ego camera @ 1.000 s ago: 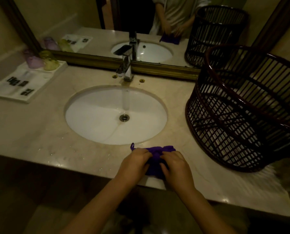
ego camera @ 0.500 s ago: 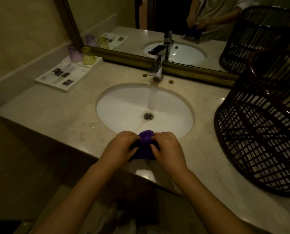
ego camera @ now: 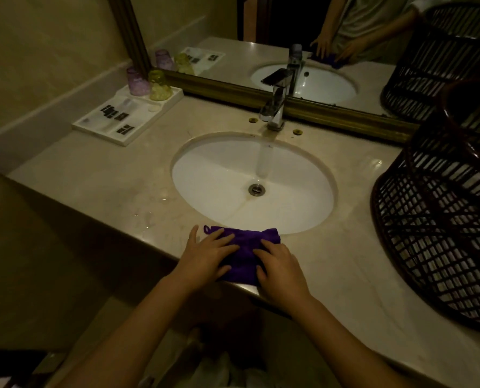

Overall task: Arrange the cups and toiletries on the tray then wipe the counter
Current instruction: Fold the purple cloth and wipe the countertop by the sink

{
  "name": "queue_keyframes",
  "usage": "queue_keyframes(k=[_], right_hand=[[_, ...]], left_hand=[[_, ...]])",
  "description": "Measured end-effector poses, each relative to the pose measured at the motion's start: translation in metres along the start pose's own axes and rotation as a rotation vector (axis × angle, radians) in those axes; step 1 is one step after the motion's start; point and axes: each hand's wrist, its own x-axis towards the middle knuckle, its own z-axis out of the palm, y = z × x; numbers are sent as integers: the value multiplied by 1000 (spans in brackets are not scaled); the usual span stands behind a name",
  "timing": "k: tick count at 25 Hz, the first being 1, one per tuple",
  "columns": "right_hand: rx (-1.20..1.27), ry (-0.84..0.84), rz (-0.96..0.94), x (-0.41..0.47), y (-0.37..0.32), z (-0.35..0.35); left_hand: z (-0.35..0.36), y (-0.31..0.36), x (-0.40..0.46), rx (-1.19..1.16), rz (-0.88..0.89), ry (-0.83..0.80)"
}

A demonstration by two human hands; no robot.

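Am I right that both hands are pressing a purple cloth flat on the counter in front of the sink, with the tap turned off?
Not quite: the tap is running. The head view shows a stream of water falling from the faucet into the sink. The rest holds: the left hand and right hand press the purple cloth flat on the counter in front of the sink.

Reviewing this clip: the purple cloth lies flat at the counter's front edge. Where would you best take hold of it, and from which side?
Probably from above. The purple cloth lies spread on the counter under the left hand and right hand, so a flat palm suits wiping. To lift it, pinch the near edge, which seems to reach the counter's lip.
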Motion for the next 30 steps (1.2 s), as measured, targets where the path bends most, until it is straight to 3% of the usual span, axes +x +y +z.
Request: queue_keyframes(k=[3, 5, 7, 12, 14, 18, 23, 30], right_hand=[[-160, 93, 27, 2, -13, -2], [-117, 240, 67, 6, -21, -5], [-66, 284, 112, 8, -30, -4], [-37, -30, 432, 19, -62, 26], [-64, -53, 534, 28, -72, 33], [-102, 131, 671, 40, -94, 40], [-7, 257, 1005, 58, -111, 61], [0, 460, 1210, 87, -98, 74]], left_hand=[[5, -5, -10, -26, 6, -38], [4, -15, -19, -144, -31, 67], [1, -36, -25, -218, -106, 177], [-7, -114, -23, -275, -273, 216], [-9, -147, -17, -274, -265, 207], [-10, -226, -4, -238, -235, 172], [-8, -314, 14, -190, -194, 161], [16, -349, 38, -198, -191, 116]])
